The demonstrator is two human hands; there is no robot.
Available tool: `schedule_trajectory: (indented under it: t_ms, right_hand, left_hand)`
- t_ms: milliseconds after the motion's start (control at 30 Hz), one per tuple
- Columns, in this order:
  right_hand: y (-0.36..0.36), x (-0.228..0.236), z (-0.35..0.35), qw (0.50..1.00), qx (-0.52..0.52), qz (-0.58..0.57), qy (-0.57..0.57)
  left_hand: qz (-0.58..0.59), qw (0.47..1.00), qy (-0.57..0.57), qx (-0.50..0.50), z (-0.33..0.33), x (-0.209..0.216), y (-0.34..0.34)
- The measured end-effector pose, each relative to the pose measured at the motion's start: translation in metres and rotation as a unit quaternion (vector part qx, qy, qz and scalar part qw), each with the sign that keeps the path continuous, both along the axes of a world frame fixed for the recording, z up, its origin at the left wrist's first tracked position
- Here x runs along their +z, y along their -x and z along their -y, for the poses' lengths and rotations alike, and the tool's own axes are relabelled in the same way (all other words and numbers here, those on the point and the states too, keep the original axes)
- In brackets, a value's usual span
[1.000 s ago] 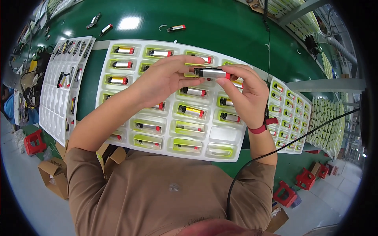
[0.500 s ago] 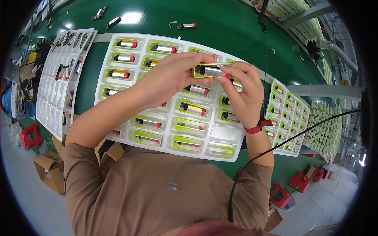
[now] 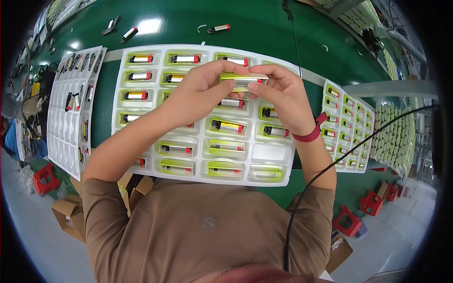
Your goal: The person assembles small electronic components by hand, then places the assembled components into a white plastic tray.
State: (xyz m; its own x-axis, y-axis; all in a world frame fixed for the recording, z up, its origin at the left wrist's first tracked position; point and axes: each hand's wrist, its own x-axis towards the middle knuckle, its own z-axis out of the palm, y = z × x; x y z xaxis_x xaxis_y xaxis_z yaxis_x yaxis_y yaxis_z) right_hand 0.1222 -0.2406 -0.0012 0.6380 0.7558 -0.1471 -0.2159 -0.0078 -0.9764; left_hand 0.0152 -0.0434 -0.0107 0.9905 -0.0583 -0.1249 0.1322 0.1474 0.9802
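Pinching a yellow-green case (image 3: 244, 75) above the middle tray (image 3: 272, 159)

At left, a white tray (image 3: 61, 115) sits on our green bench (image 3: 264, 30). Our left hand (image 3: 203, 89) pinches the case's left end; our right hand (image 3: 284, 92) pinches the other end, and we see a silver cell (image 3: 242, 82) inside. Farther right, another tray (image 3: 340, 96) holds rows of cells.

I view an assembly workshop: green workbench (image 3: 264, 30), compartmented parts tray (image 3: 271, 153) at its near edge, red stools (image 3: 373, 201) nearby.
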Motion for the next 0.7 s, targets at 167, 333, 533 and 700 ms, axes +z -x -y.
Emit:
schedule_trajectory:
  t_ms: [167, 333, 533, 700]
  right_hand:
    - [0.004, -0.015, -0.003, 0.997, -0.053, 0.052, -0.031]
    - [-0.003, -0.025, 0.003, 0.937, -0.07, 0.342, 0.022]
    - [0.0, -0.029, 0.005, 0.925, -0.092, 0.366, -0.034]
    - [0.009, -0.03, 0.012, 0.885, -0.159, 0.43, -0.076]
  left_hand:
    - [0.01, 0.991, -0.129, 0.017, -0.007, -0.004, -0.002]
    - [0.062, 0.934, -0.352, -0.017, -0.009, -0.001, -0.001]
    - [0.198, 0.929, -0.307, 0.049, -0.006, -0.011, -0.002]
    - [0.159, 0.959, -0.223, 0.071, 0.011, -0.008, -0.004]
